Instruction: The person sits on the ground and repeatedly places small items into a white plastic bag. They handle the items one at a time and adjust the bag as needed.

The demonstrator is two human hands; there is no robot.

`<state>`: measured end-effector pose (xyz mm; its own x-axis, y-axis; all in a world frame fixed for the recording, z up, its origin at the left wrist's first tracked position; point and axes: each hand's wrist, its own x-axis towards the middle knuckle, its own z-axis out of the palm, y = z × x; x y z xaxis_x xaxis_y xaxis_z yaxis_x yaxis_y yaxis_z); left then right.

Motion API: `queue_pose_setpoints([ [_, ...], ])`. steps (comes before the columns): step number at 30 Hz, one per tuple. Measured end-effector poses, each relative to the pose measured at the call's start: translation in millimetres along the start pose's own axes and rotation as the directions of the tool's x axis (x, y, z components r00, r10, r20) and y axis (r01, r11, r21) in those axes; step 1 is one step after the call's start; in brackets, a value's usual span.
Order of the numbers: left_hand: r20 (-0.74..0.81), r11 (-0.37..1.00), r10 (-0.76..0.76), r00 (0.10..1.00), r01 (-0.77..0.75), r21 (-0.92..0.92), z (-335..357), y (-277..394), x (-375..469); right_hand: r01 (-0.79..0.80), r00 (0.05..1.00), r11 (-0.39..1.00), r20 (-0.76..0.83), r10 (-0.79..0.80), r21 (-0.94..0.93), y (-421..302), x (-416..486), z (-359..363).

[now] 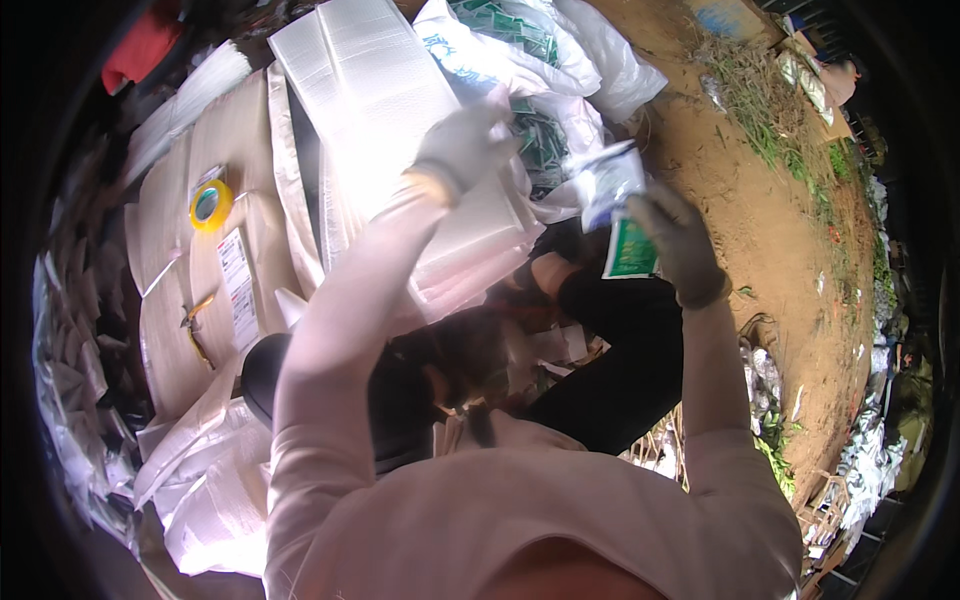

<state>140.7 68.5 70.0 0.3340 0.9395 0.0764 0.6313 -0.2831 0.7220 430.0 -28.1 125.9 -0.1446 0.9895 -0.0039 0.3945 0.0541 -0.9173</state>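
Note:
My left hand [465,150], in a pale glove and blurred, is raised over the stack of white foam sheets [375,90], near a white plastic bag [581,124] of green packets [538,142]. Whether its fingers hold anything is unclear. My right hand [671,240], in a dark glove, grips a white and blue packet [611,184] and a green printed packet [632,251] to the right of that bag. Another white bag [510,71], also with green packets inside, lies at the top.
Left of the foam sheets lies a tied brown bundle [161,300] with a yellow tape roll [211,205] and a printed label [238,289]. Crumpled foam sheeting [214,487] lies lower left. Bare soil [780,262] with dry plants [757,112] and litter extends along the right.

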Motion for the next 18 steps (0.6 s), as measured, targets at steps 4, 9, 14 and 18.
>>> queue_pose_setpoints([
  [4, 0.150, 0.799, -0.076, 0.986, -0.029, 0.600, 29.3, -49.0, -94.0, 0.114, 0.978, 0.979, 0.190, -0.081, -0.166, 20.4, -13.7, 43.2],
  [9, -0.078, 0.736, 0.164, 0.983, -0.069, 0.673, 80.2, -81.6, -121.7, 0.007, 0.977, 0.984, 0.210, -0.045, 0.178, 54.9, 1.4, 113.4],
  [14, -0.142, 0.926, -0.010, 0.990, 0.063, 0.372, 60.6, -76.4, -99.6, -0.138, 0.986, 0.964, 0.123, 0.112, 0.229, 115.7, 28.6, 191.2],
  [18, -0.142, 0.989, -0.125, 0.982, 0.134, 0.057, 60.9, -73.3, -96.1, 0.202, 0.973, 0.754, 0.041, -0.227, -0.624, 135.3, 44.9, 213.7],
])
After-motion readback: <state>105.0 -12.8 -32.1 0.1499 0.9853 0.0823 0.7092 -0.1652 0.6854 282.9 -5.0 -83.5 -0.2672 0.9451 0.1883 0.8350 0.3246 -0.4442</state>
